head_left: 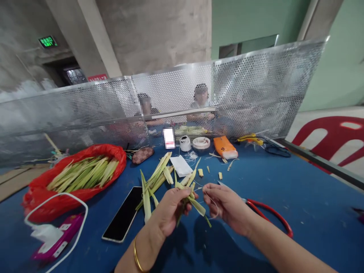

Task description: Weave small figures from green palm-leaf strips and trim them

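My left hand [173,208] is closed around a small bunch of folded pale-green husk strips [196,204], whose ends stick out above and below the fingers. To its right, my right hand [222,201] pinches a thin white thread [216,206] that loops down from the fingertips. Loose husk strips [155,180] lie on the blue table behind my left hand. Beside my right wrist are red-handled scissors [270,212], their blades partly hidden behind the hand. Small cut husk pieces [200,173] and a white paper slip [181,165] lie just beyond the hands.
A red bag [119,157] full of husk strips stands at left. Near it are a phone [122,216] and a purple power strip [64,237] with a white cable. Thread spool [185,144], tape roll [201,143] and orange tissue pack [224,146] line the perforated metal screen [244,83]; two people sit behind it.
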Demonstrator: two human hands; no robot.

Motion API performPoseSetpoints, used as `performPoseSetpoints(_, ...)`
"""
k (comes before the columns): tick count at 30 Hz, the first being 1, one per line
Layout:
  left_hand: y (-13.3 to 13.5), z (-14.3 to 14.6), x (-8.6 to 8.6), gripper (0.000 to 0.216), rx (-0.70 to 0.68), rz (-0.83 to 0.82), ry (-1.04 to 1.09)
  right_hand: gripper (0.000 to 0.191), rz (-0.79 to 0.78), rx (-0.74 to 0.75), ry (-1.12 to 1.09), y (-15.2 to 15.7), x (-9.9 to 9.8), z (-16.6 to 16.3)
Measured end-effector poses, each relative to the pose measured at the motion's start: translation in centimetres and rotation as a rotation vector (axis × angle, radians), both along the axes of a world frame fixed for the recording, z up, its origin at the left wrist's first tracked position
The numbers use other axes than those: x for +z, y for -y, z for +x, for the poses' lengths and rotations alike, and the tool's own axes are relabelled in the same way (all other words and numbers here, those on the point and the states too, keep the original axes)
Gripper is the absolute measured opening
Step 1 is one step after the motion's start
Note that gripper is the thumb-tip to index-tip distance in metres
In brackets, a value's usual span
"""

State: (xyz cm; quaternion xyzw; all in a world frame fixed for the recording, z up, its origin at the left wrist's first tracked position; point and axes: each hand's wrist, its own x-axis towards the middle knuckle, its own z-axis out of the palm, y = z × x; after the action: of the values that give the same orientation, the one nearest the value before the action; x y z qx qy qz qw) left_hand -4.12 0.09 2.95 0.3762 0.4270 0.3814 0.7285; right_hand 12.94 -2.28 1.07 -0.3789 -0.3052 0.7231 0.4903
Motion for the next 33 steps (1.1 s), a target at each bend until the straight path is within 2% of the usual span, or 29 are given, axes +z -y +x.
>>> performPoseSetpoints(4,-0.1,-0.1,-0.6,0.014,-0.01,-0.013,-0.039,0.018,-0.079,0.022,0.05,-0.2,0.0,0.3)
performPoseSetpoints(6,-0.1,0.0,-0.8,0.016,-0.017,0.024,-0.074,0.022,-0.063,0.024,0.162,-0.3,0.0,0.4)
performPoseSetpoints(8,-0.1,0.1,-1.0,0.019,-0.002,0.074,-0.111,0.023,0.043,0.016,0.402,-0.4,0.0,0.7)
performPoseSetpoints(10,-0.1,0.2,-1.1,0.021,0.037,0.126,-0.153,0.019,0.245,-0.025,0.691,-0.5,-0.1,0.8)
performPoseSetpoints(12,-0.1,0.3,-1.2,0.022,0.077,0.167,-0.187,0.021,0.428,-0.091,0.873,-0.5,-0.3,0.8)
performPoseSetpoints(14,-0.1,0.4,-1.3,0.021,0.079,0.193,-0.207,0.026,0.499,-0.143,0.844,-0.4,-0.7,0.6)
performPoseSetpoints(16,0.0,0.5,-1.4,0.02,0.044,0.21,-0.218,0.032,0.444,-0.181,0.626,-0.4,-1.1,0.1)
performPoseSetpoints(19,0.2,0.7,-1.6,0.019,-0.003,0.213,-0.23,0.031,0.188,-0.185,0.234,-0.3,-1.5,-0.4)
performPoseSetpoints(22,0.3,0.9,-1.8,0.021,-0.008,0.212,-0.243,0.022,-0.052,-0.157,0.081,-0.4,-1.5,-0.3)
performPoseSetpoints(25,0.2,0.9,-2.0,0.024,-0.016,0.231,-0.266,0.025,-0.054,-0.198,0.126,-0.4,-0.8,0.1)
performPoseSetpoints(29,0.2,1.0,-2.0,0.028,-0.038,0.261,-0.279,0.03,0.1,-0.17,0.348,0.0,-0.1,-0.1)
performPoseSetpoints(33,0.3,1.1,-1.9,0.025,-0.054,0.261,-0.302,0.019,0.285,-0.188,0.534,0.1,-0.6,-0.7)
